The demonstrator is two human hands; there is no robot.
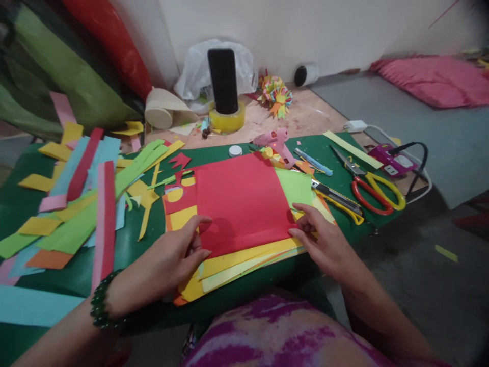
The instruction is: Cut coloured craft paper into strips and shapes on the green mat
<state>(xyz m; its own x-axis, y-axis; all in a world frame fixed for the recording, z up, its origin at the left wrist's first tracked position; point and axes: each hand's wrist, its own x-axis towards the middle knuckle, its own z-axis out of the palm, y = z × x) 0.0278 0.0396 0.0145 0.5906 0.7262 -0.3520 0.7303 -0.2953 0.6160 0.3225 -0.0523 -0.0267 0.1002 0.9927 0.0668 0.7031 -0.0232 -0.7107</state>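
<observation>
A sheet of red paper lies over a stack of coloured paper, its near edge raised a little. My left hand pinches its near left corner between thumb and fingers. At the near right corner, my right hand grips the same sheet with thumb and forefinger. Green paper shows from beneath on the right. Close to my right hand lies a yellow box cutter, with red and yellow scissors beyond it. A pink glue gun rests past the sheet's far edge.
Paper strips in several colours cover the left of the green tabletop. Behind stand a phone propped in a yellow tape roll, and a paper roll. A purple power socket with a cord is at the right.
</observation>
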